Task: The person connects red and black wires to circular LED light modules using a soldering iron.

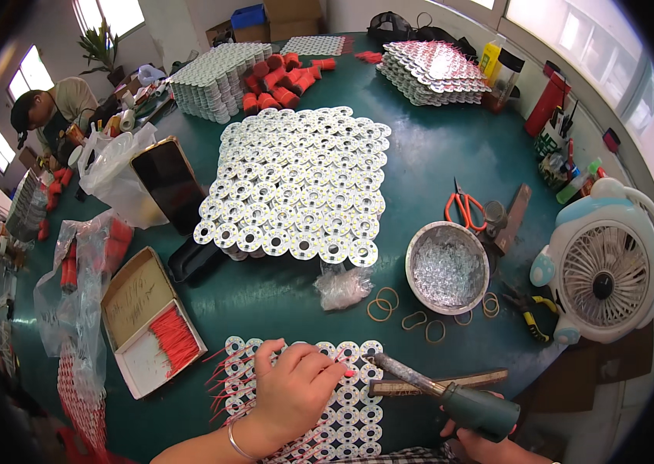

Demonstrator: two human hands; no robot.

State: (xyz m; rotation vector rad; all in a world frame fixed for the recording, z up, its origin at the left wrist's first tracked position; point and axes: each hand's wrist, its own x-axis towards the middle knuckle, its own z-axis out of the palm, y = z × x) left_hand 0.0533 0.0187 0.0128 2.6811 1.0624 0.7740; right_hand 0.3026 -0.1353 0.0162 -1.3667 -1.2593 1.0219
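nearest the camera i watch from afar, the left hand (293, 390) lies palm down over a sheet of ring-shaped white boards (371, 423), its fingers bent toward the sheet's far right part; i cannot tell whether the fingertips pinch anything. the right hand (481, 447), just right of the sheet, is wrapped around the green handle of a soldering iron (472, 407), its tip at the sheet's far right corner. i see a wooden strip (485, 380) beneath the iron. left of the left hand, red wires (226, 379) stick out, and farther left sits an open box (137, 379) with more wires. beyond the left hand, a stack of similar boards (296, 203) rests on the green table (265, 303); beyond the right hand stands a bowl (418, 298) of small clear pieces.
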